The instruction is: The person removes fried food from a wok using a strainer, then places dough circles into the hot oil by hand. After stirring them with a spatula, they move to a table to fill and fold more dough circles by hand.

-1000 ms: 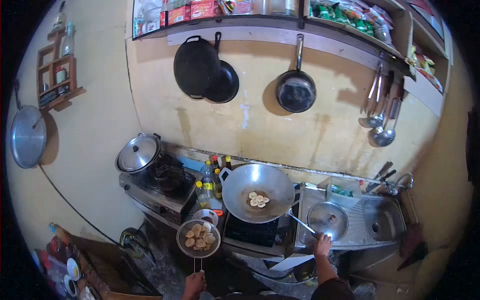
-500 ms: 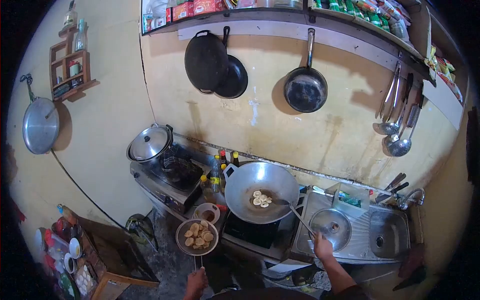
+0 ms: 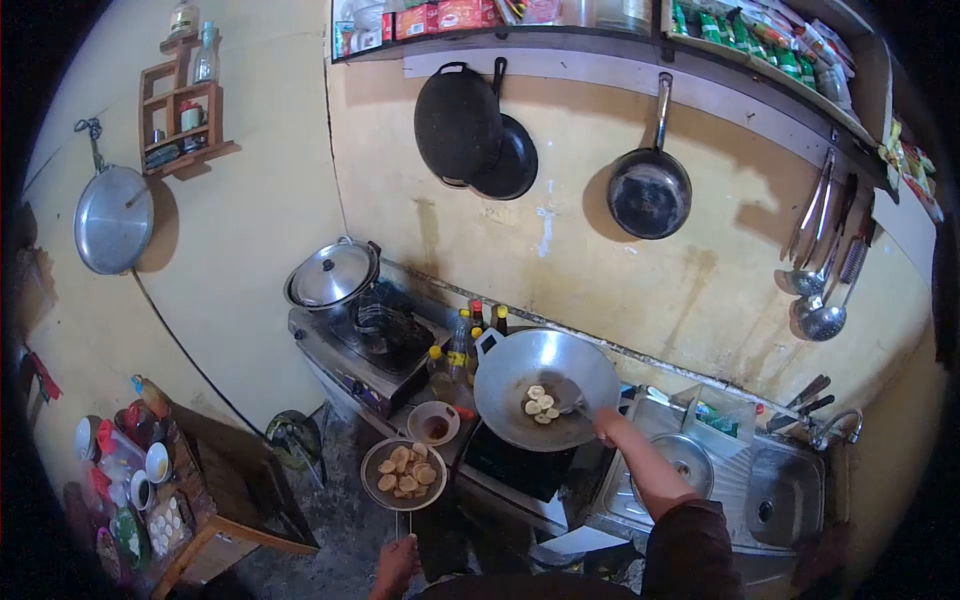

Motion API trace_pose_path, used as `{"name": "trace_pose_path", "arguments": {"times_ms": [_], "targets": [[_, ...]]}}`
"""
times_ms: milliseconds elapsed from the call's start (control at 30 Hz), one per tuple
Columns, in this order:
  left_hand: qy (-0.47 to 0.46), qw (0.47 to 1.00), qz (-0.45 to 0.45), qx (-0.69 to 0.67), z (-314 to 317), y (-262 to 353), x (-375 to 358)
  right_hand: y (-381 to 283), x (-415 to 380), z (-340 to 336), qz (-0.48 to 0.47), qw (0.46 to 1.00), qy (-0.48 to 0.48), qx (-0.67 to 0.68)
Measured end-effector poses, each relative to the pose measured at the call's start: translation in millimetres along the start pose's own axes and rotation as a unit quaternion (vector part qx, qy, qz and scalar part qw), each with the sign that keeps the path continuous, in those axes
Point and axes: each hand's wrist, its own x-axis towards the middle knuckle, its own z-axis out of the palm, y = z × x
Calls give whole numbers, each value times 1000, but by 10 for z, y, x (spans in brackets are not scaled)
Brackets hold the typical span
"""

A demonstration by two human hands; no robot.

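Left hand: the left hand (image 3: pixel 397 562) sits at 6 o'clock in the view, fingers curled around the thin handle of a round wire strainer (image 3: pixel 404 474).
Strainer: held level just off the front edge of the stove surface (image 3: pixel 520 470), at about 7 o'clock from the wok; it carries a heap of pale fried pieces (image 3: pixel 405 470).
Right hand: the right hand (image 3: pixel 606 425) reaches over the wok's rim at its 4 o'clock side, fingers closed on a metal utensil (image 3: pixel 578 405) whose tip points into the pan; how tight the grip is cannot be told at this size.
Wok: the big grey wok (image 3: pixel 546 388) stands on the burner, with a few pale round slices (image 3: pixel 540 404) lying in oil near its middle.
Small bowl: a little white bowl (image 3: pixel 434 423) with something dark in it sits between the strainer and the wok.
Bottles: a cluster of sauce bottles (image 3: pixel 465 335) stands at the wok's 10 o'clock.
Lidded pot: a pot with a steel lid (image 3: pixel 331 274) rests on the second stove further left.
Sink: a steel sink (image 3: pixel 785 495) with a lid (image 3: pixel 690 458) beside it lies at 3 o'clock from the wok.
Wall: dark pans (image 3: pixel 470 135) hang above at 12 o'clock.
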Motion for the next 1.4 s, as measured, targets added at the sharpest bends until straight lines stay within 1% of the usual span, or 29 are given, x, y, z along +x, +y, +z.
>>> {"name": "trace_pose_path", "arguments": {"times_ms": [33,67,100,133,167,233,267,367,400,433,500,533,600,633,700,733,800,867,900,967,1033,1067,1100,1167,1200,1233,1300,1367,1400], "targets": [[2,1000,-11,-12,-39,-37,36,-30,35,-17,-47,998,-49,-14],[3,999,-22,-23,-62,-51,49,-63,36,-32,-44,996,-52,56],[5,999,-22,-26,-75,-59,53,-114,2,0,-17,981,-46,190],[8,1000,-18,-21,-82,-59,54,-170,-38,43,14,941,-39,336],[10,1000,-15,-16,-85,-54,50,-223,-99,57,21,898,-49,436],[7,1000,-5,-10,-103,-67,72,-323,-213,93,14,821,-69,567],[2,1000,7,-2,-107,-67,75,-366,-293,94,10,796,-75,601],[-16,1000,-8,-26,-65,34,48,-448,-599,19,7,758,-79,648],[-17,1000,-8,-25,-68,34,74,-454,-706,-13,6,735,-81,673],[-33,999,-2,-18,-68,36,128,-434,-801,-46,7,735,-80,673],[-51,999,4,-11,-22,77,170,-364,-940,-105,-10,700,-101,707],[-56,998,8,-1,7,112,186,-380,-943,-128,-7,698,-100,709],[-63,998,10,12,69,174,189,-452,-905,-142,-8,801,-70,595],[-72,997,23,26,97,201,208,-416,-847,-88,-6,799,-70,597],[-83,995,37,41,180,290,242,-358,-804,-65,-27,685,-131,716],[-86,994,32,58,231,349,254,-312,-801,-51,-23,652,-152,743],[-91,993,27,76,314,449,294,-283,-919,-144,-29,661,-153,734],[-143,989,19,45,397,524,371,-245,-1023,-199,-33,670,-156,725],[-145,988,18,46,453,552,425,-218,-1068,-221,-32,670,-147,727],[-154,984,42,72,580,592,551,-168,-1216,-309,-29,669,-137,730],[-170,982,41,75,710,635,672,-94,-1397,-431,-28,750,-77,656],[-183,979,41,76,777,649,724,-28,-1428,-456,-18,718,-100,688],[-187,978,40,78,852,664,765,15,-1472,-493,-16,717,-99,690],[-195,975,62,85,1013,673,833,65,-1705,-640,-10,801,-35,597],[-200,974,62,87,1090,664,909,88,-1817,-712,-12,786,-34,617],[-207,972,53,94,1171,657,993,103,-1898,-769,-8,785,-31,619],[-219,969,44,102,1309,668,1001,87,-2054,-892,-3,844,37,535],[-238,965,40,104,1450,727,938,-31,-2243,-1040,17,855,59,515],[-240,964,40,105,1505,733,960,-88,-2311,-1094,14,875,81,477]]}}
